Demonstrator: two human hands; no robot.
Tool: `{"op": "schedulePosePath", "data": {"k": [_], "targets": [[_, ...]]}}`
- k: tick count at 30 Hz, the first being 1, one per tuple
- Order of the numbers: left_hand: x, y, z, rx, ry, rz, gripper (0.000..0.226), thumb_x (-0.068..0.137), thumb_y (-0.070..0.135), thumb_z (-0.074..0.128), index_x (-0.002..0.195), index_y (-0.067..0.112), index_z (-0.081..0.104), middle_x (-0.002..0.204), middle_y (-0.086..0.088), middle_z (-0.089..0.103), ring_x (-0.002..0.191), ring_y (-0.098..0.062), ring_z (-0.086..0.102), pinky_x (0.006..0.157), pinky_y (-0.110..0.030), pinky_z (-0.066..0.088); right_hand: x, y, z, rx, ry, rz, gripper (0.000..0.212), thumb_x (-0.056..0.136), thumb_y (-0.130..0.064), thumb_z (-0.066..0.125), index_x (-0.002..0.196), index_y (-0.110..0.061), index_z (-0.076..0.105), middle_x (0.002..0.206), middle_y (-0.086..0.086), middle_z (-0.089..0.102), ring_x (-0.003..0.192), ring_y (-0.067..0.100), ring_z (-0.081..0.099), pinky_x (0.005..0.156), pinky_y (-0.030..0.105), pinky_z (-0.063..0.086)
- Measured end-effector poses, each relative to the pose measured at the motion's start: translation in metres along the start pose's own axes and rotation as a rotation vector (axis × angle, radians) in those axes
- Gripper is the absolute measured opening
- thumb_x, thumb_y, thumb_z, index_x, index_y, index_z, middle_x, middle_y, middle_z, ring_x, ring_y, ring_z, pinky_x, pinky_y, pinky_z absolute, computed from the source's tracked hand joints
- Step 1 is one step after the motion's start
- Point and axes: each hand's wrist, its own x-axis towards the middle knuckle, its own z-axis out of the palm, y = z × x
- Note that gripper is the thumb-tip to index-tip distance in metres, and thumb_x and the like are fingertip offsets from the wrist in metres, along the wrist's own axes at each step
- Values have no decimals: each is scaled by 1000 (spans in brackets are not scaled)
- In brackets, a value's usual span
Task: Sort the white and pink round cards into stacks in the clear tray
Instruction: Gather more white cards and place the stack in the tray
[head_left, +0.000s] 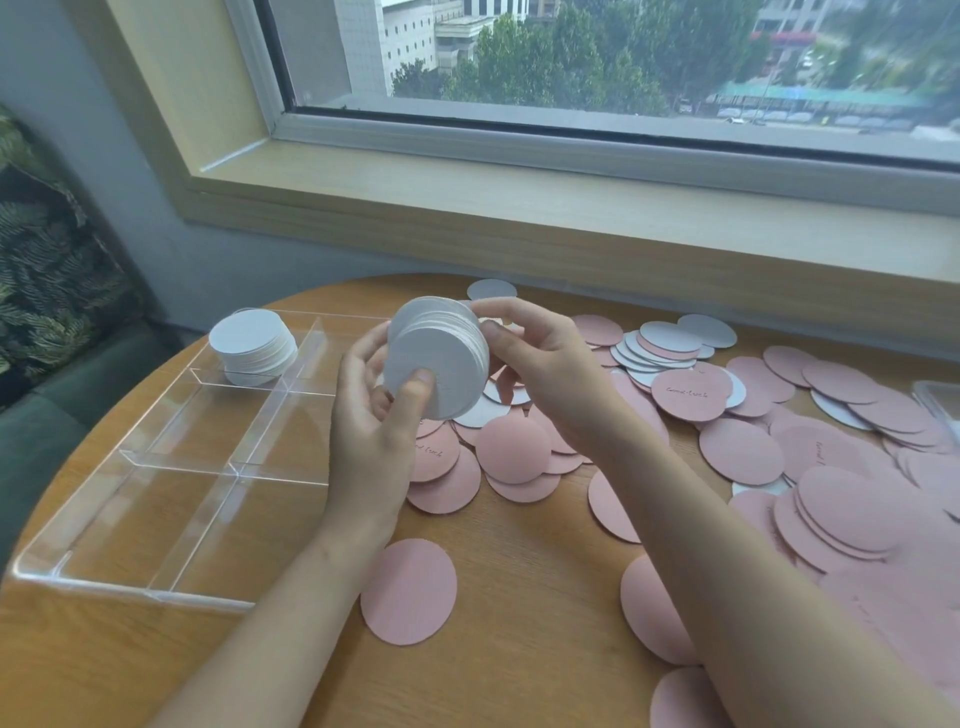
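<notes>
The clear tray (171, 467) takes up the left of the frame, its thin dividing walls standing between compartments; a stack of white cards (253, 347) fills the far-left compartment, the others lie open from above. Loose pink and white cards (810, 441) cover the counter (524, 613) across the right of the frame. Bare counter shows in the lower centre, around one lone pink card (409, 591). The window ledge (571, 228) bounds the far side.

A home or hotel-like room high above a street: a wide window (597, 52) over trees and buildings, a leaf-print cushion (47, 270), a round wooden counter (519, 571).
</notes>
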Motion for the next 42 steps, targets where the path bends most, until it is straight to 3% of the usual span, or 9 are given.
{"op": "schedulePosePath", "data": {"k": [4,8,12,14,17,26,32,37,42], "targets": [[0,0,-1,-7,2,16,49,89,24,66,135,26,51,123,-1,71,113,-12,67,86,-24,53,1,-1,-1,-55,-39,27,35,98,-2,48,117,-18,72,105,16,72,74,14,57,65,42,40],[1,2,-3,-13,93,41,50,87,23,68,133,29,50,120,1,70,110,-13,66,87,-26,53,4,8,-4,-432,-55,-14,22,97,-19,56,110,-27,72,101,-9,72,88,14,65,81,38,52],[3,2,-4,-59,167,18,58,86,21,66,140,21,45,115,8,70,108,-7,68,87,-25,53,2,22,-4,-965,-189,-73,27,89,-31,71,115,-24,71,111,-7,65,106,16,54,93,28,38],[4,2,-5,-72,196,13,59,87,20,65,141,21,43,117,6,70,109,-9,68,93,-34,55,2,26,-3,-1077,-205,-111,35,86,-37,73,118,-24,71,116,-6,64,118,20,50,100,26,30],[5,3,-7,-75,226,9,61,88,19,65,144,19,41,126,-1,68,112,-10,68,99,-39,55,2,27,-3,-1190,-208,-123,39,87,-43,71,122,-27,68,123,-9,60,122,19,45,93,21,17],[5,4,-6,-80,238,-7,61,88,19,65,144,17,40,129,-3,67,113,-10,68,101,-42,55,1,24,0,-1286,-210,-183,36,85,-57,68,110,-32,72,115,-13,60,114,17,48,95,28,26],[5,3,-7,-77,225,-8,62,88,21,65,145,19,40,133,-4,65,115,-10,67,101,-41,55,0,28,5,-1309,-133,-299,21,84,-46,64,82,-29,77,80,-10,63,86,19,55,78,30,26],[5,3,-6,-74,226,-8,63,89,19,65,146,17,39,133,-5,65,115,-10,67,100,-37,55,0,30,6,-1268,-41,-335,17,76,-27,61,62,-24,69,57,-10,53,66,20,53,70,30,26],[4,3,-6,-74,220,-10,62,89,19,64,145,17,40,131,-4,66,113,-9,67,102,-41,55,6,31,5,-1159,71,-356,23,80,-29,53,68,-15,67,56,-1,59,58,22,52,74,34,37]]}}
